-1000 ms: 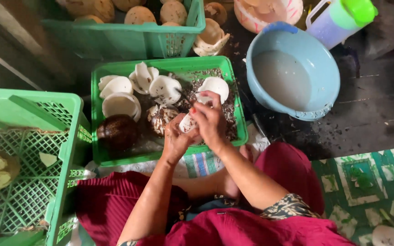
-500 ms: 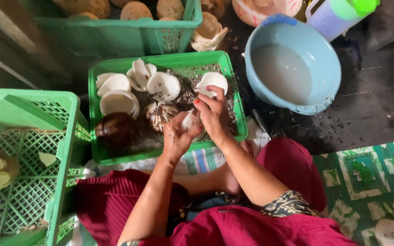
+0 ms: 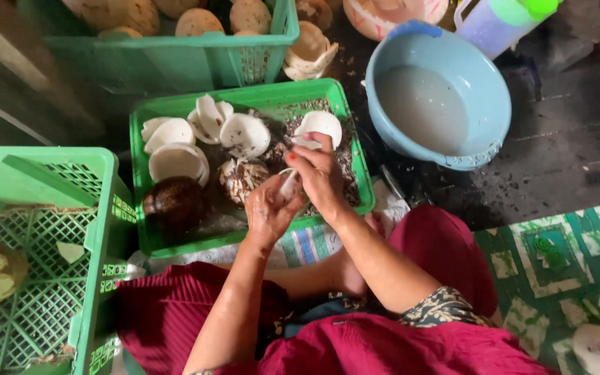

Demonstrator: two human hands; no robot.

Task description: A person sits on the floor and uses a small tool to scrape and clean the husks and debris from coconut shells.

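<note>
Coconut piece (image 3: 287, 185), perhaps, between cupped hands

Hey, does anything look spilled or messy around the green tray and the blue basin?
Yes. Dark flecks of shaving are scattered on the floor between the green tray and the blue basin, outside the tray. The cloudy liquid stays inside the basin.

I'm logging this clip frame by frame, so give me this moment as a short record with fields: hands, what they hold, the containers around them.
left hand: cups a small white coconut piece over the tray
right hand: grips the same piece from above
green tray: holds peeled white coconut pieces, a dark brown coconut and brown shavings
blue basin: cloudy liquid, right of the tray
left green crate: beside the tray
far green crate: holds brown coconuts
</note>
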